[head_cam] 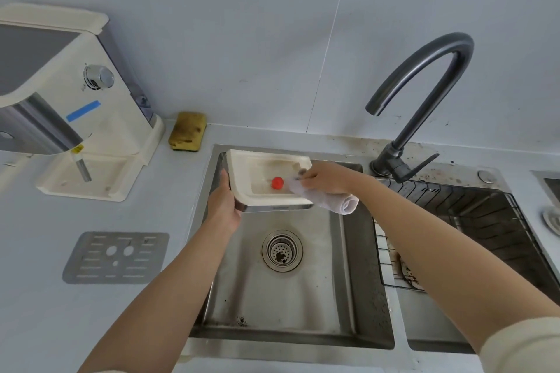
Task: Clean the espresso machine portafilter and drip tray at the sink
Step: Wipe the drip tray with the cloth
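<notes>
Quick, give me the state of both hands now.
Left hand: grips the tray by its left edge.
Right hand: holds a cloth.

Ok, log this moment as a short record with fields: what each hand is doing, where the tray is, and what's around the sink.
left hand: grips left edge of cream plastic drip tray
right hand: holds rolled white cloth at the tray's right end
tray position: held over stainless steel sink
in tray: small red round piece
counter: perforated grey metal grate, yellow sponge by the wall, cream espresso machine
dark curved tap: no water visible
</notes>
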Demonstrator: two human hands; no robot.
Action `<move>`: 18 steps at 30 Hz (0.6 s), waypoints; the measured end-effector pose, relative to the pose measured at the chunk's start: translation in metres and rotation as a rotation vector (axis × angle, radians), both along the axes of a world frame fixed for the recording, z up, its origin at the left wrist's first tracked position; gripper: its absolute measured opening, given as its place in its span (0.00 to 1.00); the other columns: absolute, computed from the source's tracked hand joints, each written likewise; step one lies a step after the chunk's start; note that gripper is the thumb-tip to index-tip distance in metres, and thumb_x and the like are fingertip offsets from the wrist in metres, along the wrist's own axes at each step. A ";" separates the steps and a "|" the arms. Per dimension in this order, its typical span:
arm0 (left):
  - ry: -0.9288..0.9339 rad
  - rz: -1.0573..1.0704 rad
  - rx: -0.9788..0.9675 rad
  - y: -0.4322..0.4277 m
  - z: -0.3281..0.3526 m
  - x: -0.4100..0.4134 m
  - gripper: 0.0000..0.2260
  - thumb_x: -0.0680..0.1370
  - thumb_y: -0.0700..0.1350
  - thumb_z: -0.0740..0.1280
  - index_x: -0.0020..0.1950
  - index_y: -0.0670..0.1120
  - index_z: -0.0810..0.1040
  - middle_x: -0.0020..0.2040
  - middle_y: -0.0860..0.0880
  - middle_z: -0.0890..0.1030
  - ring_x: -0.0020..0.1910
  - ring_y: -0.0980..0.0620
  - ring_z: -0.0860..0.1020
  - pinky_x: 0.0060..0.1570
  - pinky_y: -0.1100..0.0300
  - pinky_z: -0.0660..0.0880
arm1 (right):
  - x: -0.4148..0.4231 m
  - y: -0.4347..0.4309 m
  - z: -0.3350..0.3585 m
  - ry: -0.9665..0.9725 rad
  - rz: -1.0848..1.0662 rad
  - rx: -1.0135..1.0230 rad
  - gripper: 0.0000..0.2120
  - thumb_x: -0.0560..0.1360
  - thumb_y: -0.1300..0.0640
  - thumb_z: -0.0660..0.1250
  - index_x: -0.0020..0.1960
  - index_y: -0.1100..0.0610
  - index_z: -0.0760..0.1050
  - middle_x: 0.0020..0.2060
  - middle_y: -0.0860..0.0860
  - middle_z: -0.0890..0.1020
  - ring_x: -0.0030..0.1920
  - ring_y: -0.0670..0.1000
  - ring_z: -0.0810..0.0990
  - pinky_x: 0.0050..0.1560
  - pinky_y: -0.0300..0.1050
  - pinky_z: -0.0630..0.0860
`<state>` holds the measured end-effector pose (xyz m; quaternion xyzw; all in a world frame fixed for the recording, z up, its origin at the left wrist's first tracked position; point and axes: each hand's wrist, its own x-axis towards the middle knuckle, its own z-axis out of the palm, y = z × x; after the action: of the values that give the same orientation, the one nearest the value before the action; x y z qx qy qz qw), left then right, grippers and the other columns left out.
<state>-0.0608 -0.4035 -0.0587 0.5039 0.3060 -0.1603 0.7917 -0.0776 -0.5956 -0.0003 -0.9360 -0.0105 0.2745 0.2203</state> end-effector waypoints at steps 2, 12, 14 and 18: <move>0.033 0.059 -0.037 0.001 0.002 0.003 0.15 0.81 0.52 0.57 0.61 0.45 0.75 0.47 0.50 0.81 0.47 0.49 0.80 0.52 0.51 0.77 | 0.000 0.003 0.000 -0.073 -0.164 0.172 0.14 0.80 0.50 0.55 0.44 0.57 0.74 0.37 0.49 0.76 0.40 0.49 0.74 0.45 0.37 0.67; 0.127 0.239 -0.223 -0.018 0.016 0.004 0.19 0.83 0.50 0.50 0.69 0.43 0.67 0.66 0.42 0.74 0.64 0.42 0.74 0.49 0.51 0.73 | -0.032 0.080 -0.023 -0.561 -0.249 0.187 0.19 0.79 0.52 0.57 0.70 0.52 0.67 0.61 0.58 0.68 0.53 0.60 0.75 0.52 0.53 0.75; 0.132 0.246 -0.250 -0.023 0.022 0.000 0.19 0.83 0.50 0.49 0.67 0.42 0.68 0.66 0.41 0.73 0.63 0.42 0.73 0.52 0.51 0.73 | -0.034 0.088 -0.028 -0.645 -0.256 0.173 0.20 0.79 0.53 0.58 0.70 0.54 0.67 0.60 0.59 0.68 0.51 0.60 0.75 0.48 0.53 0.76; 0.153 0.266 -0.255 -0.033 0.034 -0.006 0.20 0.83 0.50 0.49 0.66 0.39 0.69 0.64 0.42 0.74 0.65 0.43 0.73 0.54 0.55 0.72 | -0.036 0.094 -0.036 -0.745 -0.219 0.104 0.21 0.78 0.53 0.59 0.69 0.56 0.68 0.61 0.62 0.69 0.56 0.61 0.74 0.43 0.51 0.74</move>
<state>-0.0672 -0.4365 -0.0243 0.3410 0.4065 -0.1296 0.8377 -0.1136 -0.5021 -0.0361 -0.9547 -0.0034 -0.1102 0.2765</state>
